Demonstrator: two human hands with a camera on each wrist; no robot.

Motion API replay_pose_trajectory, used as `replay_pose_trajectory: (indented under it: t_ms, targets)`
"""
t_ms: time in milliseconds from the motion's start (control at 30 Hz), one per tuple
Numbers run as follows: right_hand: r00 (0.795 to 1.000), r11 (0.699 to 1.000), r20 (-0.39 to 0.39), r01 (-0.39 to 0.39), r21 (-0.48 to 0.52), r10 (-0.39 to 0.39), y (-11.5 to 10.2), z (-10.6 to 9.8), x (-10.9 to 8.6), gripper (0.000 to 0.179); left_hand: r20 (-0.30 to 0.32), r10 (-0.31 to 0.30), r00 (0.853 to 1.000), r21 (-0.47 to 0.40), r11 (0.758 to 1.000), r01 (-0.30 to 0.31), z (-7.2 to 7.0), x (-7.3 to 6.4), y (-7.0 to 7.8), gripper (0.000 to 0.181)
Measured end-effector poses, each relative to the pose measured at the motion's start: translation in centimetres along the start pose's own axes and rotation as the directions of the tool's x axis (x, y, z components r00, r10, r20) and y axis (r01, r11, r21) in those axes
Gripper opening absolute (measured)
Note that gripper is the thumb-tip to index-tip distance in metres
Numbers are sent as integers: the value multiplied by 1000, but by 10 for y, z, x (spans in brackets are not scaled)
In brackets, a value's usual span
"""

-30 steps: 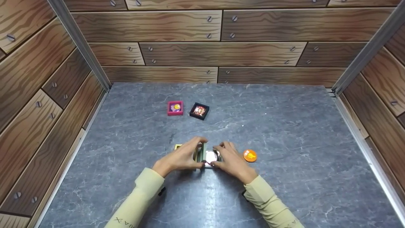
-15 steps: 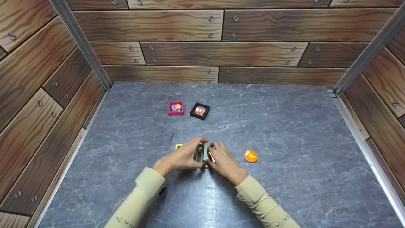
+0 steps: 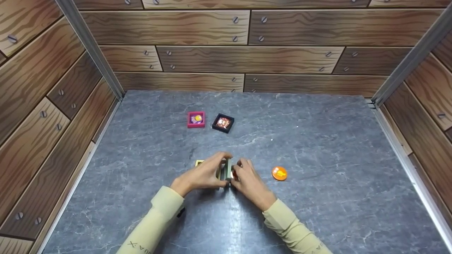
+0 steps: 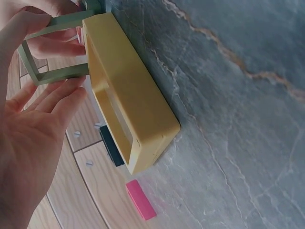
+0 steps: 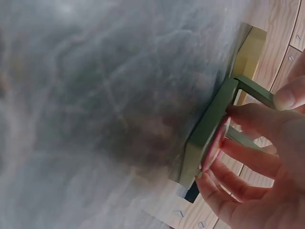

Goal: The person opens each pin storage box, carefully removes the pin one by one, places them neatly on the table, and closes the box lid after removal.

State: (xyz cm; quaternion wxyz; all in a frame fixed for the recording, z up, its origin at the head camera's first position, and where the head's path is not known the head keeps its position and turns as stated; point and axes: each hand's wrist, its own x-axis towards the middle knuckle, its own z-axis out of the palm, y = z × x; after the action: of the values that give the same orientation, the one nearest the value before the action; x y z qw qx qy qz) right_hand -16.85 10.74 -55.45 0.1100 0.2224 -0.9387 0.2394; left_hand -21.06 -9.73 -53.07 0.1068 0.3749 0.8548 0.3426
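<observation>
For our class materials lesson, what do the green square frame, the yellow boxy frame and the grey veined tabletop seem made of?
Green square frame: probably matte plastic, from its even colour.
Yellow boxy frame: likely plastic too; smooth, dull walls.
Grey veined tabletop: perhaps laminate or stone, satin, reflecting light softly.

Head: can't see most of yellow box (image 3: pixel 199 162) or all of green box (image 3: pixel 229 170) behind left hand (image 3: pixel 203 174) | can't make out tiny black bit (image 3: pixel 181 212) by left sleeve (image 3: pixel 155 218) | Left wrist: can't see whole left hand, cut off at left edge | Right wrist: can't see all of round disc (image 5: pixel 217 145) behind right hand (image 5: pixel 286 152) | can't see table (image 5: pixel 95 119) well, too blurry
</observation>
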Motion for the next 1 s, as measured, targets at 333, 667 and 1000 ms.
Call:
replay_pose_trajectory:
  t_ms: [333,667,1000]
  targets:
    - [994,988,4,-113,101,113,9,-17,-4,35,6,-17,1000,-18,1000,17,2,1,0,81]
    - [979,975,14,-203,89,202,32,-30,-17,34,8,-39,999,-20,999,39,0,0,1,82]
    - [969,967,35,-246,63,244,40,-31,-23,33,11,-51,999,-22,998,52,2,1,1,82]
